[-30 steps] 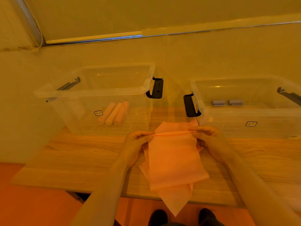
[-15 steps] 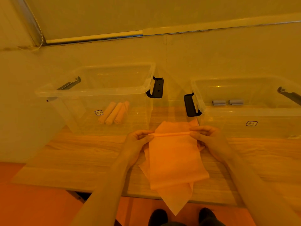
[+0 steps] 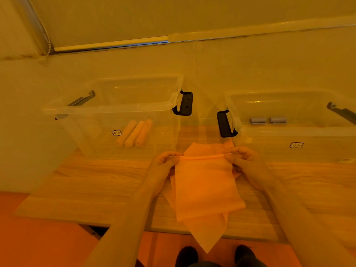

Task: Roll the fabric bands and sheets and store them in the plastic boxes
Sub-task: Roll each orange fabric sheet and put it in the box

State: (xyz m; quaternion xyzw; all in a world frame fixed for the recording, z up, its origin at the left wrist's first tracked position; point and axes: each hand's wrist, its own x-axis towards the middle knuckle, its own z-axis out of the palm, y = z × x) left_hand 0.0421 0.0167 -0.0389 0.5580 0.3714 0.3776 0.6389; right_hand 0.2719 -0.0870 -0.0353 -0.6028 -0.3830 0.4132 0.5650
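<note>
Left hand: the left hand (image 3: 163,163) pinches the left end of the sheet's far edge, so the first turn starts tight.
Right hand: the right hand (image 3: 243,161) pinches the right end, keeping the roll level.
Sheet: the orange sheet (image 3: 206,187) lies on the table (image 3: 81,182) between the boxes, atop more sheets, its near end overhanging.
Left box: the left box (image 3: 115,108) holds three finished orange rolls (image 3: 134,132), likely this one's destination.
Right box: the right box (image 3: 289,130) holds two grey rolls (image 3: 268,120), apparently sorted by colour.

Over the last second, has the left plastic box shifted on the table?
No. The left plastic box sits in the same spot against the wooden table edge and the wall behind it.
</note>
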